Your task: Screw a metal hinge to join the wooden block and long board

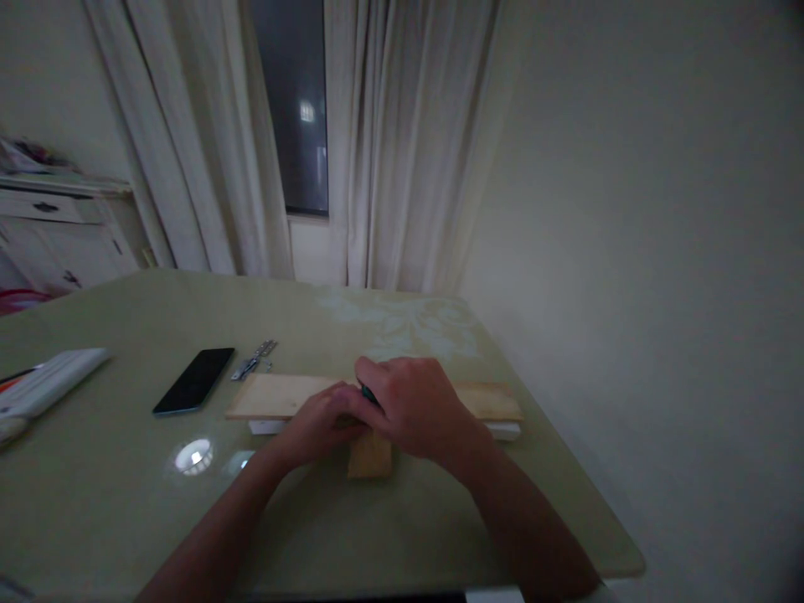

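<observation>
A long pale wooden board (276, 396) lies crosswise on the table, raised on a white piece (267, 427) beneath it. From under my hands a short wooden block (369, 457) sticks out toward me. My right hand (420, 406) is closed around a dark green handle (369, 395); the rest of that tool is hidden. My left hand (323, 423) is against the board, touching the right hand, its fingers bent and drawn together. What lies between the left fingertips is covered.
Left of the board are small metal hinge-like parts (255, 360) and a black phone (196, 381). Farther left lies a long white case (59, 381) with dark and orange items on it. A wall (628, 276) borders the table's (301, 536) right edge; curtains (414, 151) hang behind.
</observation>
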Tool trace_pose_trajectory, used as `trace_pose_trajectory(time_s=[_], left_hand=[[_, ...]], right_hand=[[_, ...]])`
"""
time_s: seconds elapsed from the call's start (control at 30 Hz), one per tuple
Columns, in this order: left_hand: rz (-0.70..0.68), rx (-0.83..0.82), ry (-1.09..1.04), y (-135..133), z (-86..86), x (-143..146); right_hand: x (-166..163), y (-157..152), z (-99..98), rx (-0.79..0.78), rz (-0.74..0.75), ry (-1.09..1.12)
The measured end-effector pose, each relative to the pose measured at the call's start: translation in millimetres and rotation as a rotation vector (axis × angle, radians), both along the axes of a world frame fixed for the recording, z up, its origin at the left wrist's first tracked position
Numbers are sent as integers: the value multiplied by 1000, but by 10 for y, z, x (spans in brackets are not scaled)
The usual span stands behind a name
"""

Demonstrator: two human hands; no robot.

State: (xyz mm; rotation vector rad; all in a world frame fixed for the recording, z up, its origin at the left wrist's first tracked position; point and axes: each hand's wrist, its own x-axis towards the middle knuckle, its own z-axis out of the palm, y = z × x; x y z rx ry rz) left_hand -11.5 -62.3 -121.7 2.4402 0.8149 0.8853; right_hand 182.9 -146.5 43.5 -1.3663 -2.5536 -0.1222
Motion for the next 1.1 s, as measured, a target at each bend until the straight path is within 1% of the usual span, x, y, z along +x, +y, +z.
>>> trace_pose_trajectory(time_s=[0.1,0.13,0.17,0.23,0.33,0.37,0.4,0.43,0.57,0.6,0.63,0.7,0.77,0.8,0.83,0.87,0.93,0.97,1.03,1.1], left_hand=[[-5,65,-9,20,-34,6],[-18,86,-13,24,-37,9],[-30,97,-13,25,-33,10],[-27,77,-10,15,-8,10],[-26,2,8,-9,38,4],[-39,-4,17,-14,47,1],[-54,2,24,-16,50,0],[-63,16,28,-15,47,-1],[-43,44,2,-1,14,3],[-32,41,-5,0,11,4],[-19,34,-10,-1,13,6],[-3,9,-15,-9,29,9],[-21,-4,-13,-21,50,12],[-41,2,-9,-26,56,14],[-56,14,-5,-29,58,15],[-58,28,-1,-30,54,16],[-31,48,12,-23,30,17],[-12,53,20,-17,14,16],[16,55,28,-3,-11,13],[21,36,23,4,-11,10]], right_hand=[[17,-26,4,28,195,49],[26,-38,9,42,233,59],[34,-45,14,56,240,61],[40,-41,22,69,164,37],[39,7,23,42,-41,-18],[42,25,22,37,-84,-26],[49,37,21,37,-91,-24],[59,43,22,43,-64,-8],[92,11,34,56,189,61],[90,2,36,59,213,59],[82,-2,36,61,203,49],[59,6,29,55,94,10],[43,26,17,44,-24,-25],[41,35,12,47,-40,-33],[44,38,9,56,-15,-33],[49,35,8,69,42,-24],[58,14,13,83,180,3],[58,0,17,82,220,11],[43,-20,25,72,209,8],[18,-16,27,63,90,-20]])
